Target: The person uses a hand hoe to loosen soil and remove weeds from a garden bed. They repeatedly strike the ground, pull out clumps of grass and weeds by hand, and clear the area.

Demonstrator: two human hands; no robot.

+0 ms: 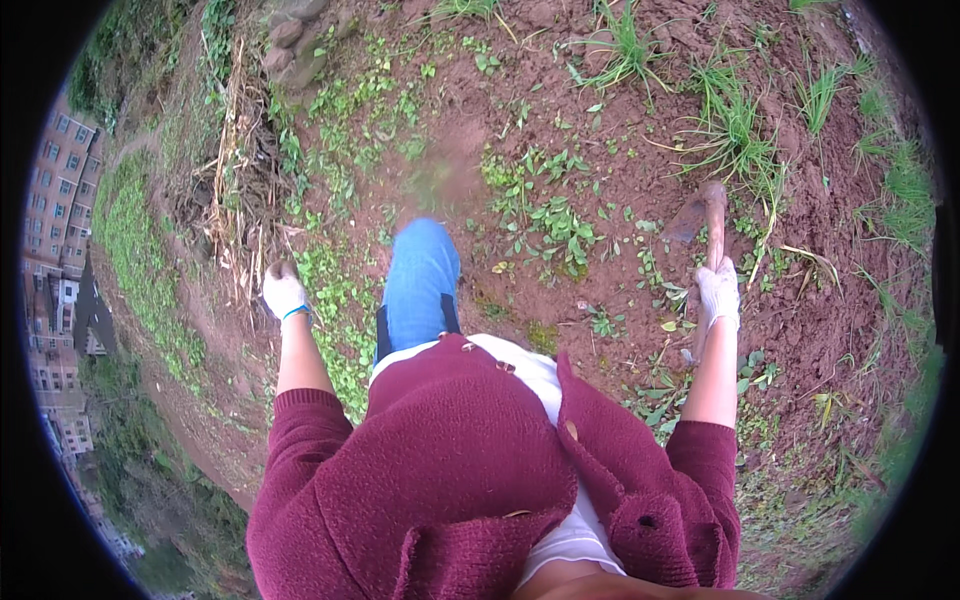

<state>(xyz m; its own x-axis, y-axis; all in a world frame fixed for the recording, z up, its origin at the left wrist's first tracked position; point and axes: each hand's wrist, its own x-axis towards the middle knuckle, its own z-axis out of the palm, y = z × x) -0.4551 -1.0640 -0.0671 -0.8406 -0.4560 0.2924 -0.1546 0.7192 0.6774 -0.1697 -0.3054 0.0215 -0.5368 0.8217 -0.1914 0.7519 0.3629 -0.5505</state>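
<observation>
My right hand (718, 289), in a whitish work glove, is closed around the wooden handle of a hoe (716, 225). The hoe's soiled metal blade (686, 217) lies above the hand in the picture, over reddish soil near green grassy clumps. At the left, my left hand (283, 289) wears a white glove with a blue cuff edge and dirty fingertips. It hangs beside dry stalks, and its fingers look curled; whether it holds anything does not show. Between the hands, one knee in blue jeans (421, 277) points forward below a maroon cardigan.
Dry corn stalks (236, 165) lie in a heap at the left, with stones (289, 45) beyond. Low weeds (559, 225) grow on the soil ahead. Onion-like green clumps (731, 135) stand in tilled earth at the right. Buildings (60, 172) rise at the far left.
</observation>
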